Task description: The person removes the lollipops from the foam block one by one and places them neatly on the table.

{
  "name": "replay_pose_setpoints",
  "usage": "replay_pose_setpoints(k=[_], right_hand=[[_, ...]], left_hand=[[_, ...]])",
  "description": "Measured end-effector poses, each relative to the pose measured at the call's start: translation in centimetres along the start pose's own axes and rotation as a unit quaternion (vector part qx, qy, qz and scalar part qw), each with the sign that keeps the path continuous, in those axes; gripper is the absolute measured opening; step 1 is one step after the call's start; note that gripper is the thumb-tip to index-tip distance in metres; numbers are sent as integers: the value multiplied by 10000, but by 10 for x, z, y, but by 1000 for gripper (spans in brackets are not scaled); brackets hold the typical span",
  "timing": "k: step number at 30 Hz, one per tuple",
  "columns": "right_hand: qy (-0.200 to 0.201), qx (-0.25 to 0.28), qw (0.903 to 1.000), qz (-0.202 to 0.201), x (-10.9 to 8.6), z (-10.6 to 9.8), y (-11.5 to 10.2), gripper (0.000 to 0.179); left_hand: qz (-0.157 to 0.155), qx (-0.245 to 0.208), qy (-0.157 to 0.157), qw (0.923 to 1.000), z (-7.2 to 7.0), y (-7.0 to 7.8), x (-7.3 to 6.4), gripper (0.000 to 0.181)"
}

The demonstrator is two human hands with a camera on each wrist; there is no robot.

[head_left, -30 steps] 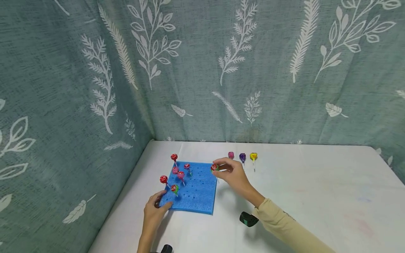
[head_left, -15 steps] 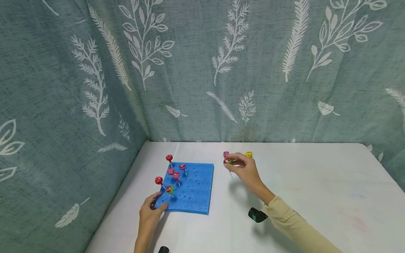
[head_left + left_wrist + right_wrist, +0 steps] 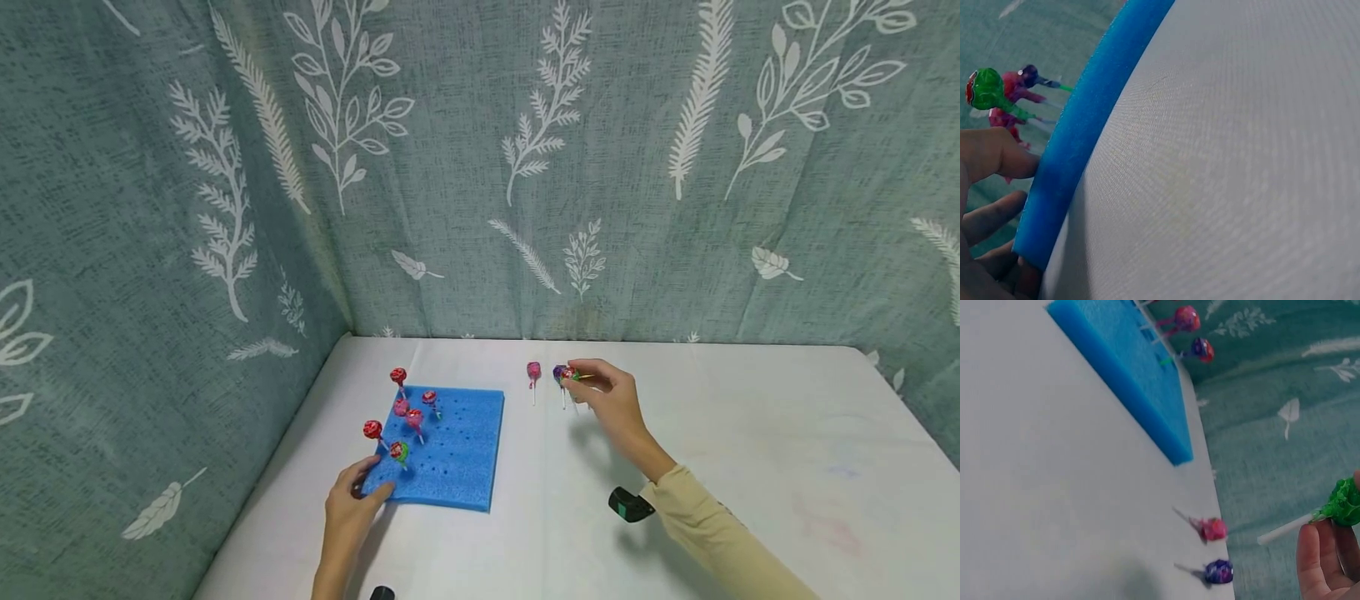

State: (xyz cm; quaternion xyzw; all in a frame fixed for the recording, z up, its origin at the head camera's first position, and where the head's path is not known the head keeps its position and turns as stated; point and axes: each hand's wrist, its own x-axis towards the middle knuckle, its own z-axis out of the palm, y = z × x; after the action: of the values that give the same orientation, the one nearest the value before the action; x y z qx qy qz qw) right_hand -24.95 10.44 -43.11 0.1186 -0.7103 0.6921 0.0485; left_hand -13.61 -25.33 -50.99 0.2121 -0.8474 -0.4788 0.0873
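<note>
The right hand (image 3: 611, 400), pinching a green-wrapped lollipop (image 3: 1345, 503), is drifting from the blue board (image 3: 468, 467) toward two o'clock, nearing the purple lollipop (image 3: 1219, 572), apparently taking its candy off the board, whose eight-o'clock corner the left hand (image 3: 350, 504) is gripping.
</note>
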Motion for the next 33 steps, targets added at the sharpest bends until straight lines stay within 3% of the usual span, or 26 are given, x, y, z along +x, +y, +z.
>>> replay_pose_setpoints(k=[6,15,33], right_hand=[[252,-54,9996,76,8,-12,20,30],[558,-224,9973,419,16,-28,32,33],[644,-742,9863,1326,36,-54,61,40]], left_hand=[[-62,48,63,9999,0,0,-1,51],[-89,31,73,9999,2,1,-1,50],[-96,49,164,9998,5,0,-1,49]])
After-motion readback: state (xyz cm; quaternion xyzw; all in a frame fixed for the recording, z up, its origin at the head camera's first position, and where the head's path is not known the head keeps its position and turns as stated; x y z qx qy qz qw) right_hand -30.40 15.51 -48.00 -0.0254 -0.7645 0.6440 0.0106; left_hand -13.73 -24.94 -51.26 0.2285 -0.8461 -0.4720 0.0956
